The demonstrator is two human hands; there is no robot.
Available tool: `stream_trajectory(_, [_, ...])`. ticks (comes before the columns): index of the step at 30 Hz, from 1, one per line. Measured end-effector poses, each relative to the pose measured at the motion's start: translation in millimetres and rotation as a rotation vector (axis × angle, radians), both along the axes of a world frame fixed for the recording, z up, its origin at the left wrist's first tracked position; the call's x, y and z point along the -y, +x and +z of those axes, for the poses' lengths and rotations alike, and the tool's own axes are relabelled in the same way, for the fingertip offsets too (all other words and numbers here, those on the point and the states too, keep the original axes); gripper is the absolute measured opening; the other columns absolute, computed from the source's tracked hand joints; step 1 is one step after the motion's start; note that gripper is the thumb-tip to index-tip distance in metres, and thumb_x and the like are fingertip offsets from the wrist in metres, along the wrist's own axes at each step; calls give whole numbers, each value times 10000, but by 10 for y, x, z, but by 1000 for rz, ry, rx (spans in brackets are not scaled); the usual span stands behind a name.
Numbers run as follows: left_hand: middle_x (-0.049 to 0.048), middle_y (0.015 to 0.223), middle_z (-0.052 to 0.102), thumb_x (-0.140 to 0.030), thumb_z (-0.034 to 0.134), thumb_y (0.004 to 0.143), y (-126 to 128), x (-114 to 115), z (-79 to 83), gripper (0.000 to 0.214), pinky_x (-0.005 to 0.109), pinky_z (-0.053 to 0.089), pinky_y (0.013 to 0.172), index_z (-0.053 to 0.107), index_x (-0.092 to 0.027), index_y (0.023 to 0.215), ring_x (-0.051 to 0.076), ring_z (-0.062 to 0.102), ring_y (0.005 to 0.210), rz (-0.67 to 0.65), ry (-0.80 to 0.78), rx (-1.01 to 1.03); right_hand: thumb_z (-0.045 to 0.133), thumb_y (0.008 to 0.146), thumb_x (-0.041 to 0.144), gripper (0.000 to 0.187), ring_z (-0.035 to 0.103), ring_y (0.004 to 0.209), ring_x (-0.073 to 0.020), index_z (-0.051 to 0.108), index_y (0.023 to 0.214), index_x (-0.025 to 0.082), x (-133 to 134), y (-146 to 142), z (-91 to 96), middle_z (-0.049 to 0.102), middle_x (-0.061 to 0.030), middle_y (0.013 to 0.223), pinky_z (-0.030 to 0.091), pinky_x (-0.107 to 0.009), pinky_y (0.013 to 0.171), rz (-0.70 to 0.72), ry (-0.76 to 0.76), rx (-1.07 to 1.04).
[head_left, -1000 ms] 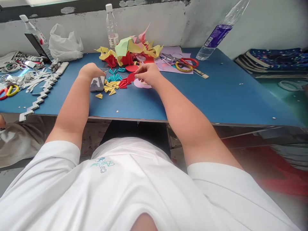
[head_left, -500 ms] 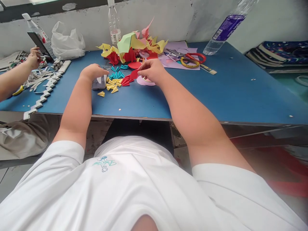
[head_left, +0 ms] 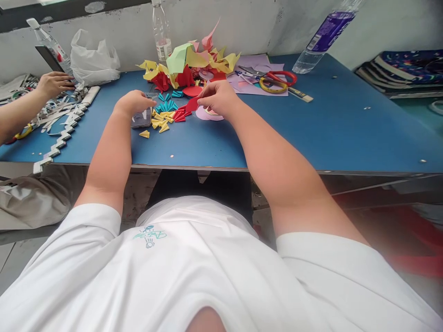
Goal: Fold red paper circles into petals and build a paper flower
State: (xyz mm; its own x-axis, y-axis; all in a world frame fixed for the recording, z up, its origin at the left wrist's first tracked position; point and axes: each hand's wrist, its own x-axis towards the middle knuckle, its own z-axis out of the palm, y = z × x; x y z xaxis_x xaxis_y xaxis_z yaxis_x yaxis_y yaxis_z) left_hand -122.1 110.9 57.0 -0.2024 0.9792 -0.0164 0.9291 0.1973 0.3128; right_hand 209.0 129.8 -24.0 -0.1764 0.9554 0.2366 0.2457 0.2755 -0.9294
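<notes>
My right hand (head_left: 220, 97) pinches a flat piece of red paper (head_left: 191, 105) between thumb and fingertips, just above the blue table. Under and beside that hand lies a pale pink paper disc (head_left: 209, 115). My left hand (head_left: 132, 102) is over a dark phone (head_left: 141, 120), its thumb stretched to the right and its other fingers partly hidden. Between the hands lie several small rolled paper cones: yellow cones (head_left: 161, 121), teal cones (head_left: 166, 106) and red cones (head_left: 180, 115). A red paper disc (head_left: 193, 91) lies behind them.
Crumpled coloured paper (head_left: 188, 62) is heaped at the back. Scissors (head_left: 273, 80) lie on purple paper (head_left: 249, 63), right of a clear bottle (head_left: 161, 32). A purple-labelled bottle (head_left: 320, 39) stands tilted. At left, another person's hand (head_left: 55, 84) is near a folded-paper chain (head_left: 65, 134).
The other person's hand at left has lowered and opened out flat. My own hands hold nearly the same place, with the red paper still in the right one. The view has shifted slightly.
</notes>
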Motion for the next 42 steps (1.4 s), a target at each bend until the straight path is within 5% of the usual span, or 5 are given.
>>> stream_trajectory(19, [-14, 767, 728, -434, 1048, 1029, -3, 84, 58, 308, 544, 614, 1108, 813, -253, 948, 261, 624, 917, 21, 49, 79, 1305, 740, 438, 588, 837, 902, -388, 727, 769, 336, -19, 40, -25, 732, -59, 787, 792, -542, 862, 23, -2, 5])
stream_trajectory(24, [-37, 932, 733, -164, 1182, 794, -269, 70, 170, 521, 572, 701, 1078, 759, -267, 1080, 278, 696, 1130, 42, -41, 258, 1293, 796, 441, 561, 794, 858, -341, 746, 800, 317, 28, 20, 12, 718, -50, 780, 769, -526, 885, 14, -13, 22])
stream_trajectory(31, [-113, 855, 623, -254, 1297, 354, -552, 46, 179, 1034, 665, 700, 1065, 592, -329, 1107, 312, 732, 1157, 37, -130, 369, 1304, 773, 530, 625, 802, 860, -347, 717, 802, 316, 59, 19, 30, 714, -53, 763, 772, -519, 818, 6, -16, 31])
stream_trajectory(37, [-134, 787, 614, -290, 1342, 417, -446, 61, 168, 1120, 599, 708, 974, 670, -307, 1313, 304, 753, 1065, 56, -158, 279, 1338, 671, 611, 710, 804, 855, -372, 701, 805, 328, 60, 15, 30, 690, -41, 725, 771, -534, 773, 21, -8, 15])
stream_trajectory(42, [-19, 1134, 761, -66, 1206, 821, -342, 174, 237, 1073, 571, 722, 1034, 632, -264, 1706, 260, 739, 1068, 95, -144, 278, 1095, 1112, 159, 458, 680, 793, -184, 715, 873, 245, 260, -38, 184, 680, 5, 755, 667, -439, 954, -10, -71, 57])
